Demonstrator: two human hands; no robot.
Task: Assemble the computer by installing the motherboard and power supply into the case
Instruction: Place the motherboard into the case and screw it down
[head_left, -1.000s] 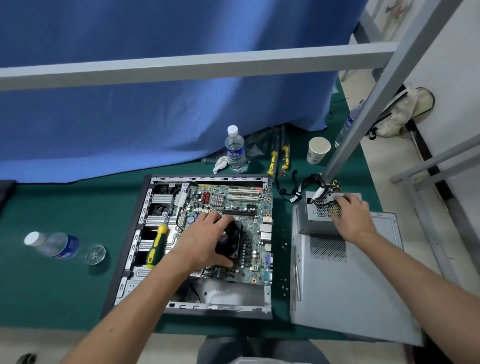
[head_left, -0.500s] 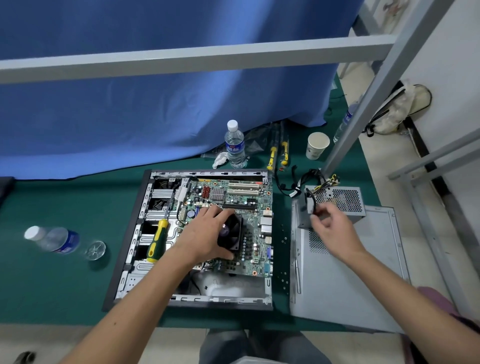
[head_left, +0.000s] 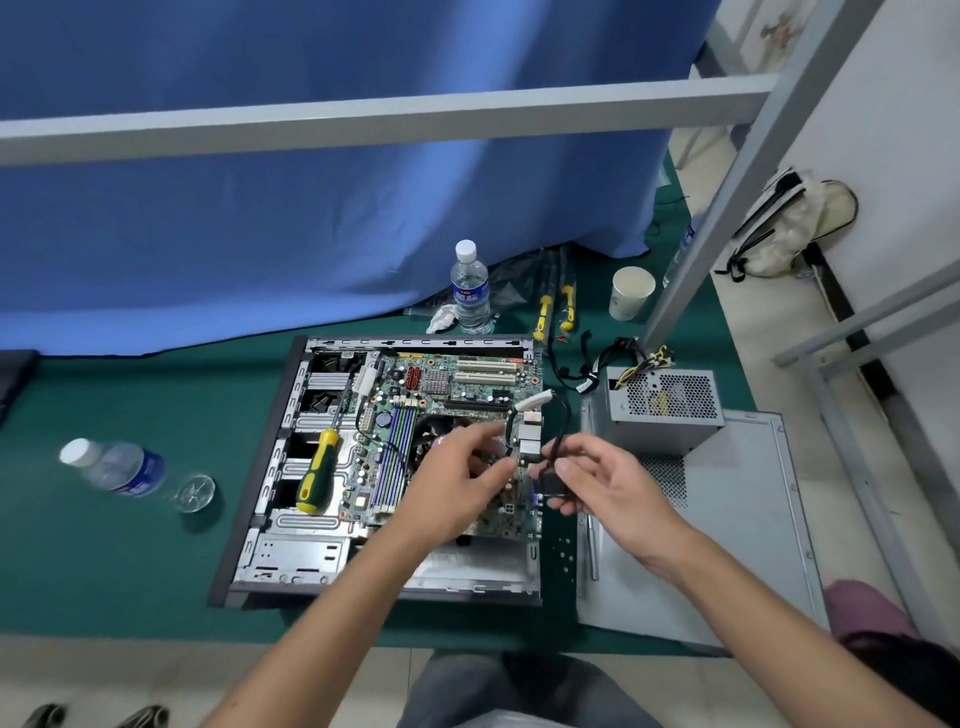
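The case bay is being blocked by a screwdriver; open green table is being left around a lying bottle.

One head-worn camera looks forward and steeply down, close above the case.

Both forearms reach forward; the left hand pinches with fingertips, the right hand curls, palm up
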